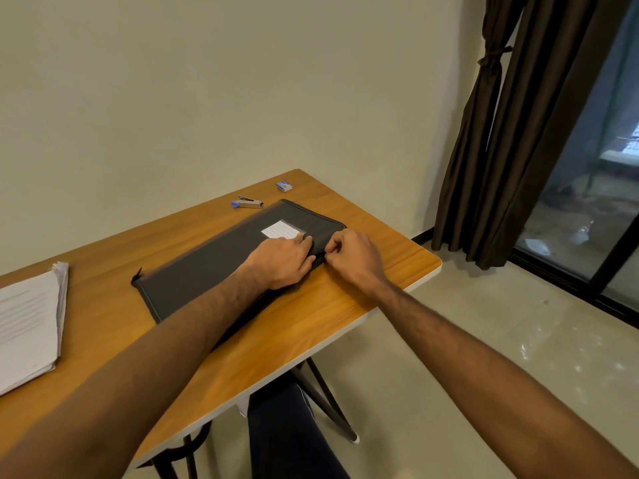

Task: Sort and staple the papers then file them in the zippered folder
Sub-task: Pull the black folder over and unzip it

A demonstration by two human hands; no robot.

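Pinching the zipper pull [324, 254] with your right hand [352, 259], press your flat left hand [281, 261] on the soft, floppy folder [207, 271]; hold near the zip.

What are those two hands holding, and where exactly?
The right hand pinches what looks like the zipper pull at the near edge of the black zippered folder, by its right corner. The left hand lies flat, pressing on the folder.

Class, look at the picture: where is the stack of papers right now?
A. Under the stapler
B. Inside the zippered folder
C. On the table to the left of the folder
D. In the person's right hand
C: the stack of papers lies on the table, apart from the black zippered folder and left of it.
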